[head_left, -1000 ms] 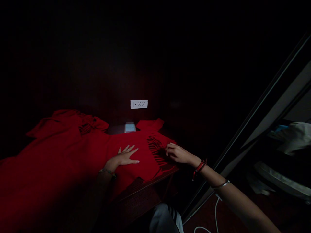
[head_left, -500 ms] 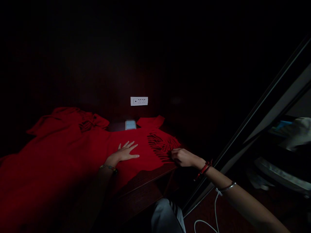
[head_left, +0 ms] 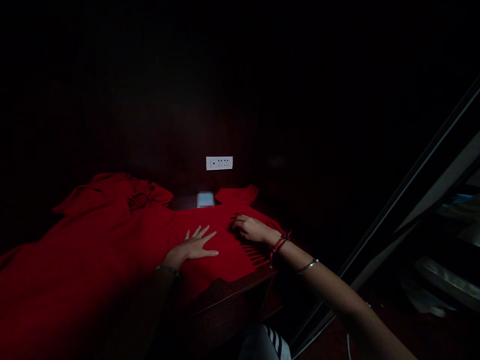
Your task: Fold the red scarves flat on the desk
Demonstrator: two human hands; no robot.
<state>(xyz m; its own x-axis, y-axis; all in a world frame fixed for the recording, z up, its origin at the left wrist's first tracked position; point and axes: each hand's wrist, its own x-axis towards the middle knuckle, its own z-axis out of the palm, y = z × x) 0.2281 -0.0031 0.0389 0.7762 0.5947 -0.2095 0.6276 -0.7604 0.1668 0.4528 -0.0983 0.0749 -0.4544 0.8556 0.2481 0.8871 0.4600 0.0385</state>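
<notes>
A large red fringed scarf (head_left: 112, 250) lies spread over a dark wooden surface, bunched at the far left. My left hand (head_left: 195, 247) rests flat on the cloth, its fingers spread. Farther right, my right hand (head_left: 252, 229) is at the inner end of the fringe (head_left: 255, 254). Its fingers are curled down onto the strands, and the hand covers part of them. A red folded piece of cloth (head_left: 237, 194) lies behind the fringe, near the wall.
A white socket plate (head_left: 219, 163) is on the dark wall. Below it stands a small pale pixelated rectangle (head_left: 205, 199). The wooden edge (head_left: 236, 289) runs along the front. A slanted frame (head_left: 408, 192) crosses the right side, and my knee (head_left: 262, 345) shows at the bottom.
My right hand has moved left and inward, from the outer tips of the fringe to its inner end. My left hand stays flat on the scarf. The view has shifted slightly.
</notes>
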